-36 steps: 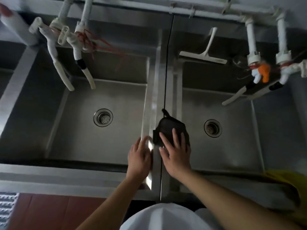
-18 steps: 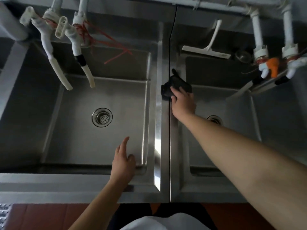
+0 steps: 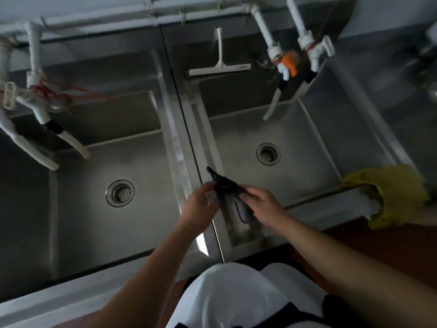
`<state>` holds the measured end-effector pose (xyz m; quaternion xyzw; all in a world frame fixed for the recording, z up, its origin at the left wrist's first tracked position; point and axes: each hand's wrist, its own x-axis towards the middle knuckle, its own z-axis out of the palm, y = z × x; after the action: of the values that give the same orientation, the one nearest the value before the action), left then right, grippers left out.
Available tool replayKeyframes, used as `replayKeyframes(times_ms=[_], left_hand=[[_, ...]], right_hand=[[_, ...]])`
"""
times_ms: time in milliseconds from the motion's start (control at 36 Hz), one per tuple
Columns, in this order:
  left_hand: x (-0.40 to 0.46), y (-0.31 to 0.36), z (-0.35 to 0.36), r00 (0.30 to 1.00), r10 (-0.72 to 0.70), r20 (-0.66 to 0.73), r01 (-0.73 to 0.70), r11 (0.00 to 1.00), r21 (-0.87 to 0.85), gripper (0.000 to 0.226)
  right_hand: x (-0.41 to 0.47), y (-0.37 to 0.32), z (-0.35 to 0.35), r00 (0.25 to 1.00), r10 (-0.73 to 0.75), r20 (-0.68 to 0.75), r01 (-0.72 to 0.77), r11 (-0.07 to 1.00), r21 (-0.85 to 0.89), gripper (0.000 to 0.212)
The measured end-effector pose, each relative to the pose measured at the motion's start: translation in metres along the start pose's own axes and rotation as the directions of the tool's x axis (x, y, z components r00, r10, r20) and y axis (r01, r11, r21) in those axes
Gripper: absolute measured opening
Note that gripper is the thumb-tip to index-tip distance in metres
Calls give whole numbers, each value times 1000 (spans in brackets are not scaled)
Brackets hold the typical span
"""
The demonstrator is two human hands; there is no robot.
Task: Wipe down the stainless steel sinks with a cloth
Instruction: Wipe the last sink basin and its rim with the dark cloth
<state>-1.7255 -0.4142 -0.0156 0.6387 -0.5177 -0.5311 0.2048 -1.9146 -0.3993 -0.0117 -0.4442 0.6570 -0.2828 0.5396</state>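
Head view, cloth: small dark crumpled wiping cloth [image 3: 233, 194] now lifting off the steel divider [image 3: 176, 147], at 6 o'clock.
Grip: left hand [image 3: 197, 207] and right hand [image 3: 262, 204] both pinching it, regathering before the next wipe.

Single head-worn wide-angle view, looking steeply down and forward from above the person's chest; near, arm's reach. Frame tilted, covers left sink [image 3: 106, 209], right sink [image 3: 295, 176], back wall pipes [image 3: 165, 18].

Taps [image 3: 281, 91] overhang the right sink [image 3: 295, 171]; squeegee [image 3: 220, 67] behind.
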Motion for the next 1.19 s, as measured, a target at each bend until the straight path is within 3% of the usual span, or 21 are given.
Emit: replayKeyframes(times_ms=[111, 250, 333, 417, 472, 528, 667, 778, 889, 944, 1056, 1111, 1167, 1194], left_hand=[[2, 27, 21, 988, 39, 151, -32, 999, -43, 75], [2, 72, 45, 989, 71, 128, -35, 964, -263, 51], [3, 90, 56, 984, 66, 163, -13, 952, -306, 52], [5, 101, 68, 978, -3, 210, 89, 911, -402, 68], [5, 107, 80, 978, -72, 193, 146, 903, -404, 64], [7, 111, 96, 983, -93, 159, 140, 939, -316, 44], [12, 123, 123, 993, -68, -98, 50, 984, -170, 30], [14, 141, 130, 988, -32, -152, 17, 995, -98, 35], [17, 168, 137, 985, -83, -152, 55, 982, -182, 23], [17, 186, 139, 989, -87, -119, 57, 969, -240, 33], [13, 214, 134, 991, 12, 136, 42, 922, -385, 89], [9, 224, 135, 969, 98, 228, -30, 958, -287, 103], [7, 229, 138, 951, 185, 247, -188, 982, -12, 103], [6, 228, 141, 942, 231, 245, -274, 949, 158, 100]], right_hand=[[-5, -1, -24, 995, 101, -5, -98, 970, 221, 30], [-15, -10, -59, 988, 101, 113, -136, 920, 367, 31], [-19, -11, -85, 976, 105, 189, -182, 871, 456, 29], [-20, -11, -107, 957, 120, 264, -246, 819, 519, 35], [-19, -7, -118, 942, 133, 308, -296, 762, 576, 35], [-16, -3, -126, 928, 148, 343, -342, 706, 621, 34], [-4, 6, -147, 896, 126, 425, -407, 614, 677, 33], [3, 5, -166, 893, 76, 445, -395, 606, 690, 36], [12, -5, -186, 894, 49, 445, -363, 661, 657, 37], [17, -14, -197, 887, 25, 462, -341, 710, 616, 36], [33, -35, -221, 930, 96, 355, -279, 813, 511, 37], [40, -43, -233, 943, 146, 301, -285, 821, 496, 36], [44, -48, -246, 939, 192, 287, -322, 787, 527, 34], [46, -51, -252, 935, 212, 283, -339, 765, 547, 31]])
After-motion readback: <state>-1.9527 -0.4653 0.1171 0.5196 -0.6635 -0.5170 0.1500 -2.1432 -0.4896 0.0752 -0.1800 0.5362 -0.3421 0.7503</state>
